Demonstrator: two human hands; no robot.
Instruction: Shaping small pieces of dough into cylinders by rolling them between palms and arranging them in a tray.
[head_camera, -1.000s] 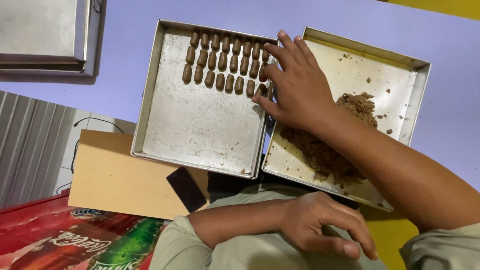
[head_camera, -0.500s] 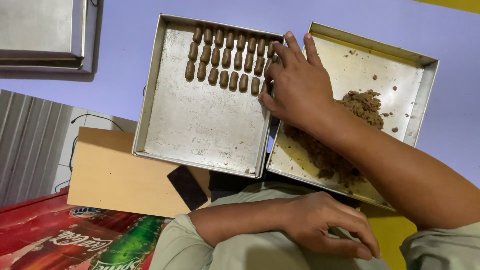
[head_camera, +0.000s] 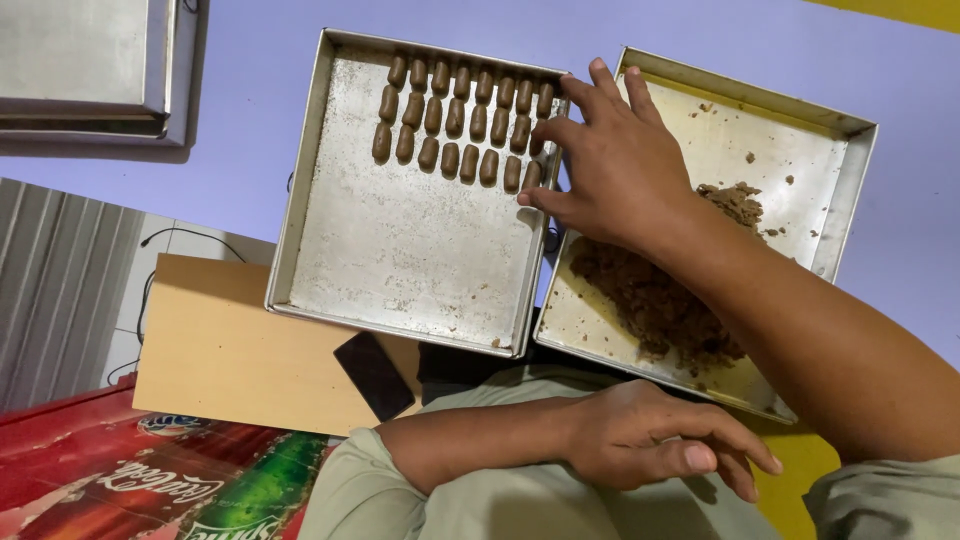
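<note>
Since the earlier frame, the right hand has shifted slightly toward the near end of the last row of pieces, and its fingertips now sit at the right edge of the left tray; the left hand has stayed in place. The right hand is spread, palm down, with fingers fanned and extended, and it pinches nothing that can be seen; its fingertips touch or hover just over the endmost brown dough pieces. These pieces are short, rounded logs laid in three rows across the far end of the left tray, a square metal pan whose remaining floor is bare. The right forearm crosses the right tray, a second square metal pan set just beside the first, with their rims touching. This tray holds a loose mound of brown dough, partly hidden under the forearm, with crumbs scattered around it. The left hand rests on the person's lap, loosely curled, fingers relaxed and holding nothing. Both trays lie on a lilac tabletop. A stack of further metal trays sits well apart at the far left. A dark phone lies on a tan board near the left tray's near corner.
</note>
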